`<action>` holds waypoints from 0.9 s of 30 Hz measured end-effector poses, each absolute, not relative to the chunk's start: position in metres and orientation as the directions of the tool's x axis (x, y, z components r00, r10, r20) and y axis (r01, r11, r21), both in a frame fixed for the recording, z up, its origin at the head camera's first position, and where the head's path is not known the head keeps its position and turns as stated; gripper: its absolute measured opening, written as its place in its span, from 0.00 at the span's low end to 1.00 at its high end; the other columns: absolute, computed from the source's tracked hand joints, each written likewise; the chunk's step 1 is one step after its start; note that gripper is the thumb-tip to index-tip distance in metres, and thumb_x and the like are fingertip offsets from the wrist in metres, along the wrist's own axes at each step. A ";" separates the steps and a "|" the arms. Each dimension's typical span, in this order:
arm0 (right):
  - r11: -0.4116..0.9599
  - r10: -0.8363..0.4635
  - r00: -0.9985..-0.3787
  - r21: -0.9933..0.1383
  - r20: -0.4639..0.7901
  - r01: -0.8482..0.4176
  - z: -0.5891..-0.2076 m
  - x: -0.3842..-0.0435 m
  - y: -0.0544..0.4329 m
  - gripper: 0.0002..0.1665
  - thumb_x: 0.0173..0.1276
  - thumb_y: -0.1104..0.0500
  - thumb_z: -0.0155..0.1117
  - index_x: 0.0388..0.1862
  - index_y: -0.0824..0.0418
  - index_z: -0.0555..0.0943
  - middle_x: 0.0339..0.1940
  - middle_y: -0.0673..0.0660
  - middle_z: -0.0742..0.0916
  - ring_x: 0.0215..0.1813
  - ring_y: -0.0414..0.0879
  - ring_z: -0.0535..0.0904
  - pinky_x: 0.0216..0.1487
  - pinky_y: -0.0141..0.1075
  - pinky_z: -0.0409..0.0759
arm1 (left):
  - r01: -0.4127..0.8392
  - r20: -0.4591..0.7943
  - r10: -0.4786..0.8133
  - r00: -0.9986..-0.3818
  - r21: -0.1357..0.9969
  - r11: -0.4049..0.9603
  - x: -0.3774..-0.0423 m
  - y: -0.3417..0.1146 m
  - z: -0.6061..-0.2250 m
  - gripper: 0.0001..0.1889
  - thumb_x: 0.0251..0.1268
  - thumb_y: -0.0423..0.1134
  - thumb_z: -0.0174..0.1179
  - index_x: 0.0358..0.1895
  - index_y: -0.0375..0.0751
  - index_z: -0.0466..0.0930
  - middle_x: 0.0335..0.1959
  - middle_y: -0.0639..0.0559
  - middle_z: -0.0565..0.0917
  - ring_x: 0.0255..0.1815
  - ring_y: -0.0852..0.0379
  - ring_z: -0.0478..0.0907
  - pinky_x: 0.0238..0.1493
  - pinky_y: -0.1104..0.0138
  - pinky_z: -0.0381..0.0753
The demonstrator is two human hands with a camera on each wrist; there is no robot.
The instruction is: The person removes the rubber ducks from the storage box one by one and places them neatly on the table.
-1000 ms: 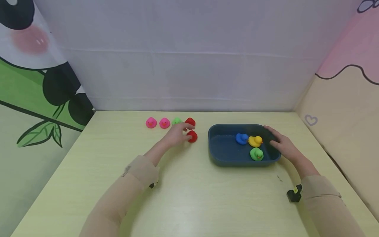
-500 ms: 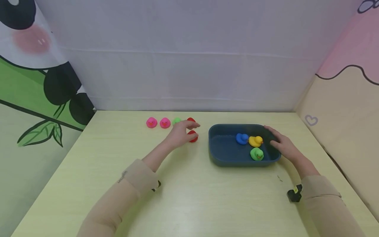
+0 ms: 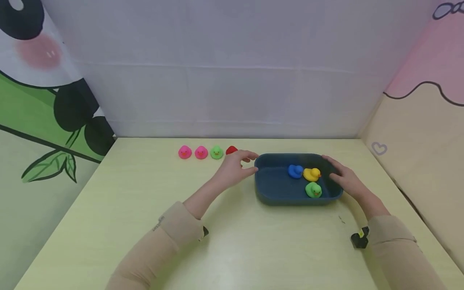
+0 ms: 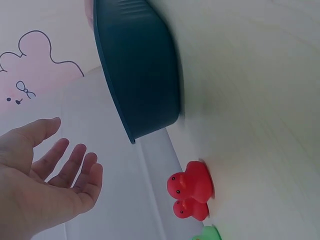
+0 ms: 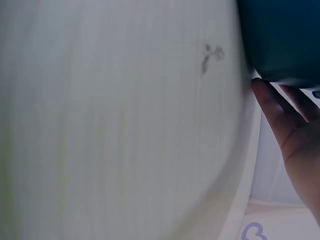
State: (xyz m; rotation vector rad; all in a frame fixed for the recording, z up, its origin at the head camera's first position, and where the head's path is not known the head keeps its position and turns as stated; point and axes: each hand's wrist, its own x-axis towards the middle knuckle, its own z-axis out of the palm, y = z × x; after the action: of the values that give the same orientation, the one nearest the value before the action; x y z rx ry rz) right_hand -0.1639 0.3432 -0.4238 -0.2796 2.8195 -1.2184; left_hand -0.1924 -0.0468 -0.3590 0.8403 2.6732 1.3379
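Note:
My left hand (image 3: 237,167) hovers at the left end of a dark blue tray (image 3: 275,199), holding nothing, its thumb and fingers spread apart. In the left wrist view this hand (image 4: 50,175) looks separate from the tray (image 4: 145,70). My right hand (image 3: 346,177) holds the tray's right end, the thumb over the rim; the right wrist view shows fingers (image 5: 275,107) against its outside. Inside the tray lie a blue duck (image 3: 295,171), a yellow duck (image 3: 311,175) and a green duck (image 3: 313,190). A red duck (image 3: 230,150) is partly behind my left hand; another red duck (image 4: 195,182) shows in the left wrist view.
Left of the red ducks, two pink ducks (image 3: 193,152) and a green duck (image 3: 216,152) stand in a row near the back of the pale table (image 3: 145,181). A white backdrop (image 3: 232,100) rises behind, and a side panel (image 3: 417,153) borders the right.
My left hand has moved right, from beside the red ducks to the tray's left end. The green duck in the row is now uncovered. My right hand and the tray stay in place.

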 end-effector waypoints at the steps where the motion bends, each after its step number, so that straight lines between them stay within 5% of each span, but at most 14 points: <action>1: 0.672 -0.188 -0.982 -0.727 0.019 -0.143 -0.424 -0.164 0.343 0.37 0.71 0.66 0.44 0.77 0.53 0.49 0.75 0.68 0.54 0.72 0.71 0.48 0.65 0.68 0.50 | 0.447 0.202 0.482 -0.853 0.759 0.474 -0.191 -0.045 -0.359 0.21 0.59 0.39 0.65 0.56 0.44 0.78 0.52 0.50 0.81 0.52 0.52 0.76 0.52 0.59 0.78; 27: 0.687 -0.187 -0.982 -0.713 0.017 -0.143 -0.419 -0.160 0.338 0.37 0.71 0.63 0.44 0.77 0.50 0.49 0.75 0.69 0.55 0.72 0.72 0.50 0.64 0.69 0.51 | 0.503 0.220 0.584 -0.781 0.777 0.379 -0.182 0.020 -0.373 0.23 0.61 0.43 0.64 0.60 0.45 0.74 0.58 0.53 0.77 0.58 0.50 0.73 0.55 0.64 0.76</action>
State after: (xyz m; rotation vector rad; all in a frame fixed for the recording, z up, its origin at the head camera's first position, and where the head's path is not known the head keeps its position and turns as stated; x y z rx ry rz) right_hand -0.1600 0.3382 -0.4187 -0.2766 2.8324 -1.1900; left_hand -0.1821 0.0204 -0.3727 1.0011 2.5327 1.3757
